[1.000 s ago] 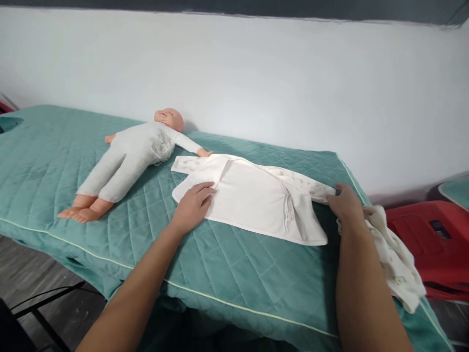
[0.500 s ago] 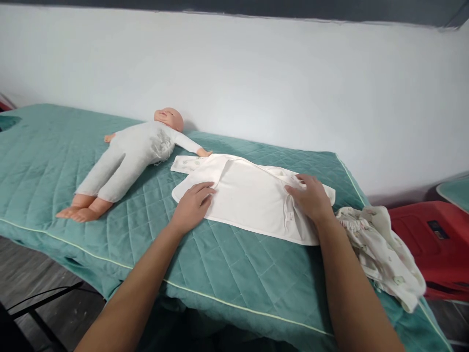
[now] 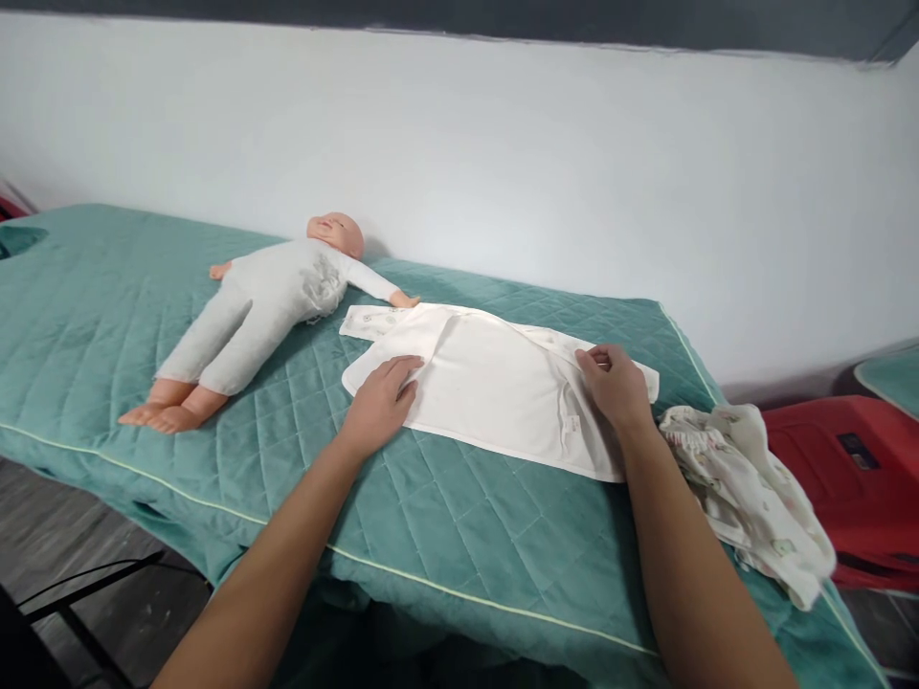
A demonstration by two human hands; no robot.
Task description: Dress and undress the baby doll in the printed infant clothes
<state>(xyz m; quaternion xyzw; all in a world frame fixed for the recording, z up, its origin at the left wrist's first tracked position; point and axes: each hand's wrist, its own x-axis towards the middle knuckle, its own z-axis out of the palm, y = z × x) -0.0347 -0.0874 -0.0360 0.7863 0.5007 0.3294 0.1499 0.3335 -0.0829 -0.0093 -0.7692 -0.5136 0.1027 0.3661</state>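
Note:
A white baby shirt [image 3: 495, 383] lies spread on the green quilted cover, its inside showing and a small tag at the lower right. One sleeve with a faint print points left, the other right. My left hand [image 3: 382, 397] rests on the shirt's left front panel with fingers stretched out. On the right side, my right hand [image 3: 614, 383] pinches the edge of the shirt between thumb and fingers. Beyond my left hand lies a baby doll [image 3: 277, 277] on its back, in a white cloth body, one hand touching the shirt near its left sleeve.
Crumpled printed baby pants [image 3: 747, 488] lie by the right edge of the quilted green cover [image 3: 445, 507]. A red plastic chair [image 3: 847, 478] stands past that edge. The white wall [image 3: 503, 163] runs behind the bed. A dark metal leg [image 3: 93, 584] shows at lower left.
My right hand has shifted slightly and its fingers have closed on the shirt's edge; the right panel lies a little more opened out. My left hand stays on the left panel.

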